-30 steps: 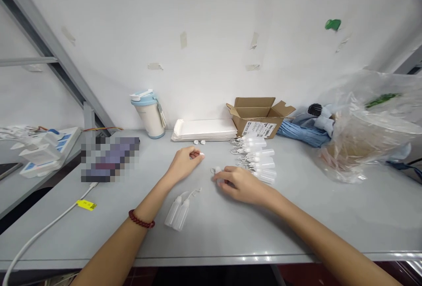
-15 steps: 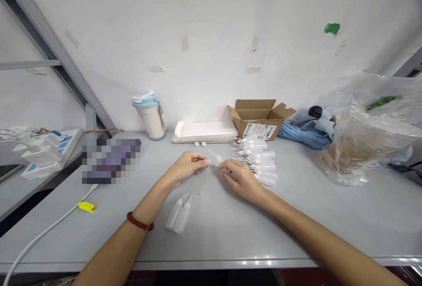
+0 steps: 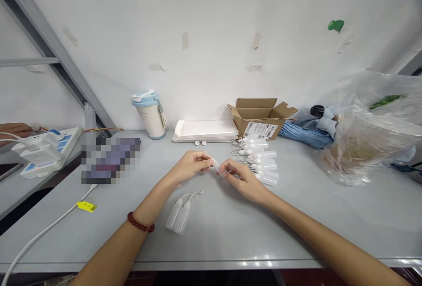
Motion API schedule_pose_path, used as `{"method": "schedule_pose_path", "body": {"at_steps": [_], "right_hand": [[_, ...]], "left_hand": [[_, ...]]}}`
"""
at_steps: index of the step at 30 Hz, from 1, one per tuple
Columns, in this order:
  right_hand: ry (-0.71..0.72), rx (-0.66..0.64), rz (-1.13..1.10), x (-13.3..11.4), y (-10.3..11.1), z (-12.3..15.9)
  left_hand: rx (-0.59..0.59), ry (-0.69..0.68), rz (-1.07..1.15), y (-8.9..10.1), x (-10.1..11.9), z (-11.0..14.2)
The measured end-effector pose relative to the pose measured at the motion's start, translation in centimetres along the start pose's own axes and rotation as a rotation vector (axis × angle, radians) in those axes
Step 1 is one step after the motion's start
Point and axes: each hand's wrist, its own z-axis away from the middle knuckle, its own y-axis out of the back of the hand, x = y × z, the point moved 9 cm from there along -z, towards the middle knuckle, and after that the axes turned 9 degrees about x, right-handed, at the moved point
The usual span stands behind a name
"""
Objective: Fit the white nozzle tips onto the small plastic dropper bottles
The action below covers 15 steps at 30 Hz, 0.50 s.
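Both my hands meet over the middle of the grey table (image 3: 296, 229). My left hand (image 3: 189, 166) pinches a small white cap at its fingertips. My right hand (image 3: 240, 178) is closed on a small clear squeeze bottle (image 3: 216, 164) whose tip points toward the left fingers. The cap and the bottle tip touch or nearly touch. Two finished clear bottles (image 3: 180, 213) lie side by side just below my left wrist. A row of several more clear bottles (image 3: 262, 163) lies to the right of my right hand.
At the back stand a blue-lidded cup (image 3: 150, 113), a flat stack of white bags (image 3: 206, 130), two loose caps (image 3: 199, 143) and an open cardboard box (image 3: 260, 116). A big plastic bag (image 3: 369, 132) fills the right. A white cable (image 3: 42, 233) with a yellow tag runs at left.
My right hand lifted the bottle off the table and moved left. My left hand came right with the cap, so the two hands now meet.
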Motion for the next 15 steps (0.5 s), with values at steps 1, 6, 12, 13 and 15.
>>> {"method": "schedule_pose_path", "body": {"at_steps": [1, 6, 12, 13, 15], "right_hand": [[-0.007, 0.006, -0.018, 0.1, 0.1, 0.0], [-0.079, 0.044, -0.117, 0.7, 0.7, -0.3], [-0.206, -0.002, -0.297, 1.3, 0.1, -0.2], [-0.220, -0.003, -0.318, 1.4, 0.1, -0.2], [-0.237, 0.005, -0.338, 1.6, 0.0, -0.2]], "left_hand": [[-0.004, 0.003, -0.003, 0.0, 0.0, 0.0], [-0.030, 0.000, -0.002, -0.2, 0.1, 0.2], [-0.018, -0.003, 0.052, -0.3, 0.2, 0.2], [-0.014, -0.007, 0.068, -0.3, 0.3, 0.2], [-0.005, -0.015, 0.092, -0.2, 0.5, 0.2]]}}
